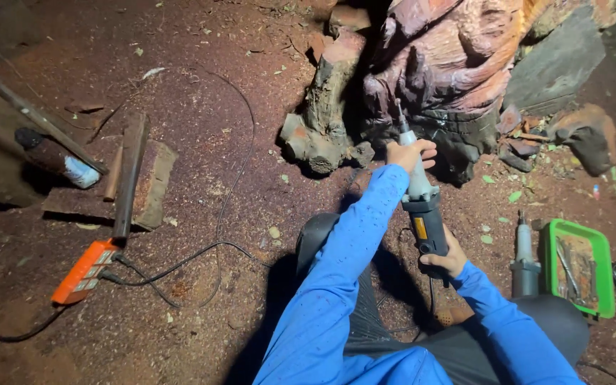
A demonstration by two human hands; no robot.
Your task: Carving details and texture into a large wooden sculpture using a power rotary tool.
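Both hands hold a grinder (422,207) against carved wood (450,64).
Left hand (409,153) wraps its neck at 12 o'clock; right hand (449,257) grips its body at 5 o'clock.

The die grinder (422,207) was a long, slim power tool with a black motor body bearing a yellow label and a grey metal neck that tapered to a thin bit. It pointed away from the person, tilted slightly, its tip up against the lower edge of the carved reddish wood block (443,64). The block was large, rough and knotted, dark at its base, and stood on the ground just beyond the grinder's tip.
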